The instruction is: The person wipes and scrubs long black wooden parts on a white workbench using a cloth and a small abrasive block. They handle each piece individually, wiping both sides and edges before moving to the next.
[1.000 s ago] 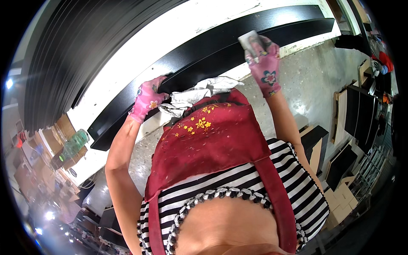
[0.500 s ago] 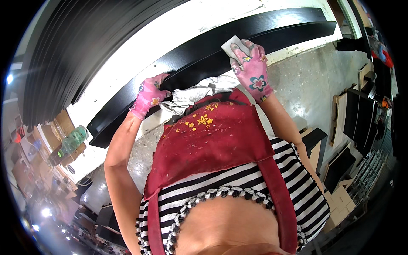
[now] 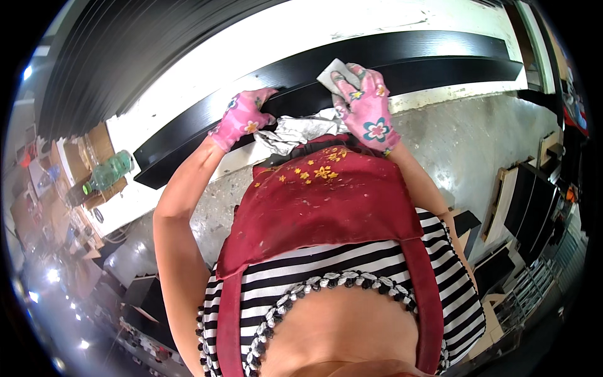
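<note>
Across the white bench top (image 3: pixel 207 63) lies a long black board (image 3: pixel 427 47) with a lengthwise step or edge along it. My right hand (image 3: pixel 370 113), in a pink flowered glove, presses a flat light-grey sponge-like pad (image 3: pixel 333 74) onto the board's middle. My left hand (image 3: pixel 242 119), gloved alike, is closed over the board's edge left of the pad, with fingers on top and thumb toward me. A crumpled white cloth (image 3: pixel 298 131) with dark marks lies between the hands, against the front of my red apron (image 3: pixel 326 201).
A tall stack of black boards (image 3: pixel 107 69) stands beyond the bench at left. A green plastic bottle (image 3: pixel 113 171) lies near the bench's left end. Dark panels (image 3: pixel 531 198) and a metal rack (image 3: pixel 531 276) stand on the floor at right.
My left hand has slid right along the board. My right hand with the pad has moved a little left, so the hands are closer together. The view has tilted slightly.
</note>
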Available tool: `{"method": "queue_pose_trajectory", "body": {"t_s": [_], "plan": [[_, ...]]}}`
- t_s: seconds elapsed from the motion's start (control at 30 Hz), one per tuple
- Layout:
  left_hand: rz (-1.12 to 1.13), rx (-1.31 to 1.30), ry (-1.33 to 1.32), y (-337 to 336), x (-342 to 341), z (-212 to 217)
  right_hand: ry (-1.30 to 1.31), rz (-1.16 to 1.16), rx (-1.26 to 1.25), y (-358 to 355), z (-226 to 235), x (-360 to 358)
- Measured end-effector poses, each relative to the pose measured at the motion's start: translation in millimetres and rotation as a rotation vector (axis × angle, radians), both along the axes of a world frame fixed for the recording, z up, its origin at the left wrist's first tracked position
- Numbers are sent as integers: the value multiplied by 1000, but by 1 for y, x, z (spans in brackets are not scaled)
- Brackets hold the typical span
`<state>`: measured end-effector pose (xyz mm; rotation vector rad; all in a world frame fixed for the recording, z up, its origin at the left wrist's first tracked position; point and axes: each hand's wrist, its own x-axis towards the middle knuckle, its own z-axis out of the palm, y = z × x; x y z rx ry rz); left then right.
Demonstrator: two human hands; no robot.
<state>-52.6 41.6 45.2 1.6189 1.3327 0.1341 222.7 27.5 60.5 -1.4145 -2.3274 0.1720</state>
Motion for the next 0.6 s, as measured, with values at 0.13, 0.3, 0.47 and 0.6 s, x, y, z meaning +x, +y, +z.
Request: {"method": "queue_pose_trajectory", "body": {"t_s": [0.13,0.3,0.47,0.6], "plan": [[2,29,-10,-4,-3,-2,-151,-72,55,4,-7,31],[15,26,-51,-4,-4,-8,-136,-72,-49,4,-2,25],[-11,82,11,-3,-8,-23,-45,223,-86,0,-15,-47],[7,39,40,-1,-8,-6,155,99,-238,3,-12,-20]]}}
